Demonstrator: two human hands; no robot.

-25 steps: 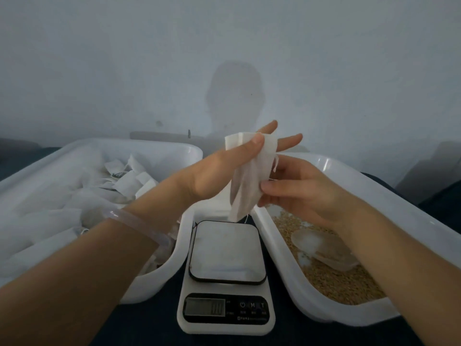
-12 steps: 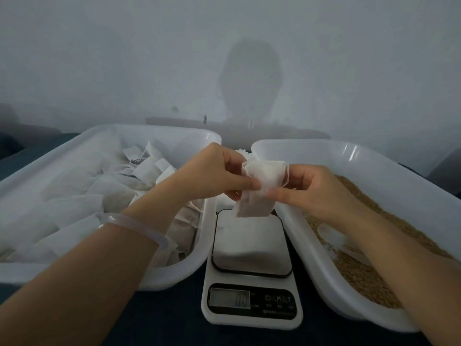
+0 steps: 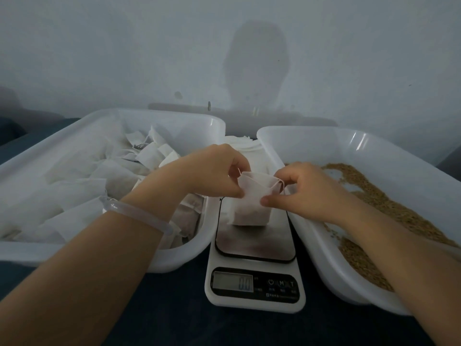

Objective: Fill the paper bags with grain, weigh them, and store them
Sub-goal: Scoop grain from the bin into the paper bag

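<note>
A small white paper bag (image 3: 252, 203) stands upright on the steel platform of the white kitchen scale (image 3: 254, 245). My left hand (image 3: 212, 171) pinches the bag's top left edge, and my right hand (image 3: 301, 191) pinches its top right edge with the drawstring. The bag's mouth is held open between them. Brown grain (image 3: 389, 208) lies in the white tub (image 3: 324, 138) on the right. The white tub (image 3: 124, 116) on the left holds several paper bags (image 3: 112, 176). The scale's display (image 3: 233, 283) is lit.
A stack of flat white bags (image 3: 245, 146) lies behind the scale between the two tubs. Everything sits on a dark blue surface (image 3: 174, 315). A grey wall rises close behind the tubs. My left wrist wears a clear bangle (image 3: 139, 213).
The bag has come down from in front of the wall onto the scale platform. Both hands moved lower with it and now hold its mouth open. The camera has tilted and shifted left.
</note>
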